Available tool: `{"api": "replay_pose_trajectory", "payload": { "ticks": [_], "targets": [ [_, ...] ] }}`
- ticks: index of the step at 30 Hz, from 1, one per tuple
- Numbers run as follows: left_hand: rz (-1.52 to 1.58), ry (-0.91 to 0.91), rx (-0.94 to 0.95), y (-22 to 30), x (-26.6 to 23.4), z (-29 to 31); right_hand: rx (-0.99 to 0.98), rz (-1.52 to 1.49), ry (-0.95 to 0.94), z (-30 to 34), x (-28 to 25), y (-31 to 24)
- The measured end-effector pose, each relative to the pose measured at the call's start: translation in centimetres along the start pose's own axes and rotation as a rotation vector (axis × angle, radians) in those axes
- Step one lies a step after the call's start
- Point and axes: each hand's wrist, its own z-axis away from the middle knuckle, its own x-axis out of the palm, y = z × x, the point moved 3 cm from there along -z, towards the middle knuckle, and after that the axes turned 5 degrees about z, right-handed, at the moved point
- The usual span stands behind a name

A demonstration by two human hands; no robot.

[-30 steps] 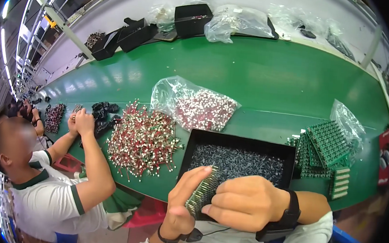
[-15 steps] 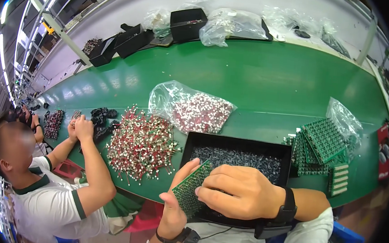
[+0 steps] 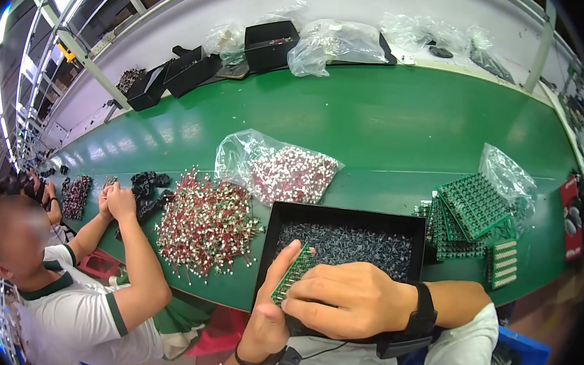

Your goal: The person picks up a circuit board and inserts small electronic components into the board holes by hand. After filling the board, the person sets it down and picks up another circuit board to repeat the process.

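My left hand (image 3: 265,328) grips a green circuit board panel (image 3: 292,273) by its edges, with the thumb on the near side and fingers on the far side. The panel is tilted steeply, so its face shows narrowly. Against that face my right hand (image 3: 355,301) presses with curled fingers; their tips are partly hidden, and any small part in them cannot be made out. Both hands are over the near part of a black tray (image 3: 344,217) holding many small dark, wire-legged components (image 3: 352,244).
Left of the tray lies a heap of red-and-white wired connectors (image 3: 206,227), with a clear bag (image 3: 292,176) of more behind. Stacked circuit boards (image 3: 475,205) are at right. A co-worker (image 3: 78,289) sits at left. Black boxes (image 3: 270,45) line the green table's (image 3: 393,122) back.
The circuit board has turned more edge-on, showing less of its face. Both hands stay together at it. The whole view has shifted slightly.
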Motion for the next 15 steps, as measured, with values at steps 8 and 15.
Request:
{"api": "replay_pose_trajectory", "payload": {
  "ticks": [8, 15],
  "targets": [
    [0.064, -0.104, -0.035, 0.9, 1.5, -0.1, -0.072, 0.15, -0.022, 0.0, -0.9, -1.2],
    [0.244, -0.14, -0.052, 1.0, 2.4, 0.0, -0.112, 0.174, -0.035, -0.1, -2.0, -1.6]
  ]
}}
